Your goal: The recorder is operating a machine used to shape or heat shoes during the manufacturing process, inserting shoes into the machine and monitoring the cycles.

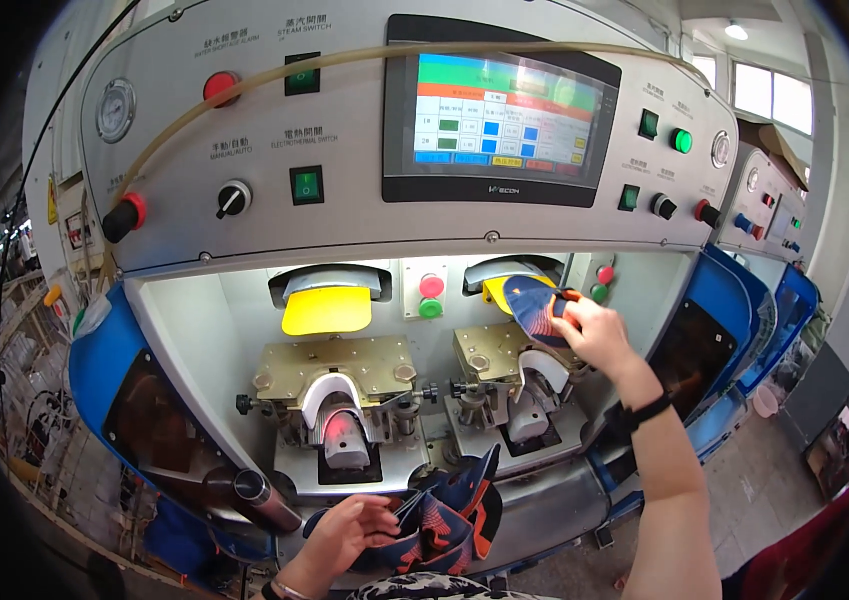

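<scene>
We hold the cap at the clock's centre, raised before the right-hand bay of the machine. The right hand, at 4 o'clock, grips its rear edge between thumb and fingers. We judge the step in hand to be handling one cap at this bay; the next move seems to call for a firm pinch, an even brim and clearance from the metal. The cap is navy fabric, with pinkish-orange stripes and a curved brim.

At 10 o'clock, partly behind the cap, we see a smooth yellow pad; at 6 o'clock stands the right mould, a rounded block of silvery metal under a white arch.

At 7 o'clock lies the pile of similar navy-and-orange caps, soft and folded together. The left hand is beside it, fingers loosely bent; we cannot tell whether they grip anything.

At 8 o'clock stand the left mould, glowing red on top, and, farther out, a dark cylindrical flask. At 12 o'clock, a glossy screen sits in the grey metal panel.
</scene>
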Demonstrator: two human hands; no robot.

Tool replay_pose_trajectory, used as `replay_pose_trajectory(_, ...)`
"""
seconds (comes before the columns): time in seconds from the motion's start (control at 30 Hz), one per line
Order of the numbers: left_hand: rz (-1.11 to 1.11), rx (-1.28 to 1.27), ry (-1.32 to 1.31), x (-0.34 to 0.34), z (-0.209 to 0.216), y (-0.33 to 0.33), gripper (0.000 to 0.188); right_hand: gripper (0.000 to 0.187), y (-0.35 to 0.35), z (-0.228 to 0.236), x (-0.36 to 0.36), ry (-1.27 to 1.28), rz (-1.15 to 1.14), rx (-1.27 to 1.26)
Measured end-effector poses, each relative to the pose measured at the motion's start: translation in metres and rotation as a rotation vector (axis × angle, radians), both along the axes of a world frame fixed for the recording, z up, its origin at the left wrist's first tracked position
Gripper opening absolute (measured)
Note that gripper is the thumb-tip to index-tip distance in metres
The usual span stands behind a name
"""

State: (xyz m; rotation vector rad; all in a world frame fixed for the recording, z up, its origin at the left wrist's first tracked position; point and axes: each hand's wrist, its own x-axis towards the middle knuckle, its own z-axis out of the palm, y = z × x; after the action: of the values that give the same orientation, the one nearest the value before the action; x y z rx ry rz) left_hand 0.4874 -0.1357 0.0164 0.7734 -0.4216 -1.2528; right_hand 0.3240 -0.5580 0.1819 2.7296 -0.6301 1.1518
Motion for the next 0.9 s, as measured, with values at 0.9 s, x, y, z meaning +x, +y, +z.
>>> replay_pose_trajectory(0.9,0.455,0.199,-0.021,0.001,-0.046,0.076,0.031,0.085,-0.114,-0.062,0.031,-0.482,-0.134,0.893)
